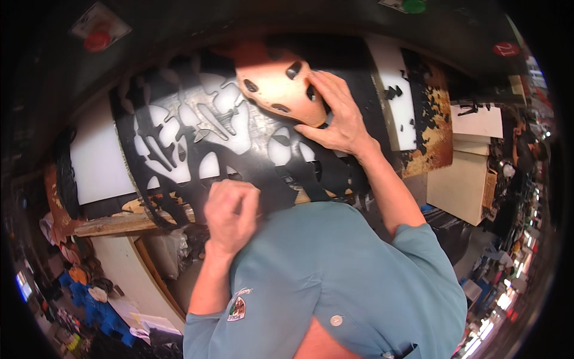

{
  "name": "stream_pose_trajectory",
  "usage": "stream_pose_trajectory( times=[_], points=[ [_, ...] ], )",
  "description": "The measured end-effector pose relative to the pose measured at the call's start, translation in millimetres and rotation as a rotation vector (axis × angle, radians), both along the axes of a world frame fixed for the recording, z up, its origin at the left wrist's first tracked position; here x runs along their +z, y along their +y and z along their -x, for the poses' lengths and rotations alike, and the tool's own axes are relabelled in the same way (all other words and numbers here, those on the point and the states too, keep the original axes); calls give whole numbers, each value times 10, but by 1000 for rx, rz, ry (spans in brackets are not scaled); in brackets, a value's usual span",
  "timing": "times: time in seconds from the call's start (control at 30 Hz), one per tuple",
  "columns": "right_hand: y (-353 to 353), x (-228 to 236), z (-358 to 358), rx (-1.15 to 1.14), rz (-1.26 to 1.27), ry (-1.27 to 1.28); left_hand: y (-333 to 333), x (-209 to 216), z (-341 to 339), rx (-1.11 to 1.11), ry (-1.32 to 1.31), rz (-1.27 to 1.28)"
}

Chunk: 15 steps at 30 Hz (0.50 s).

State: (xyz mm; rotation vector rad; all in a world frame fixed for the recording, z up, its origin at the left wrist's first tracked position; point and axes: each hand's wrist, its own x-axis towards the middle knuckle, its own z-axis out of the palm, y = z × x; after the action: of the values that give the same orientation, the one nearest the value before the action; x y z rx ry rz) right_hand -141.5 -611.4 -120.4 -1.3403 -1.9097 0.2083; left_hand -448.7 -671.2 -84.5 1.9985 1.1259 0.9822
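A black sheet (263, 173), cut through with many shaped openings, lies over a white work surface in front of me. On its far part sits a tan, rounded cutting die (272, 88) with several dark oval holes. My right hand (341, 116) grips the right edge of this die, its thumb at the near corner and its fingers along the side. Over the near edge of the sheet, my left hand (230, 212) is closed, knuckles up and slightly blurred. Whatever lies inside those curled fingers is hidden.
A dark machine beam spans the far side, with a red button (97, 40) at left and a green button (414, 6). A wooden ledge (119, 224) runs along the near left edge. Pale boxes (457, 185) stand at right; blue crates (101, 308) are lower left.
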Motion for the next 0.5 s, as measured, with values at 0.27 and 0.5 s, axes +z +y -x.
stream_pose_trajectory(
  times=[0.27, 0.5],
  points=[
    [-425, 113, -43, -188, -49, 208, -117, -499, -136, 66, 193, -365],
    [-647, 694, -327, -393, -236, 478, -122, -550, -101, 133, 203, -426]
  ],
)
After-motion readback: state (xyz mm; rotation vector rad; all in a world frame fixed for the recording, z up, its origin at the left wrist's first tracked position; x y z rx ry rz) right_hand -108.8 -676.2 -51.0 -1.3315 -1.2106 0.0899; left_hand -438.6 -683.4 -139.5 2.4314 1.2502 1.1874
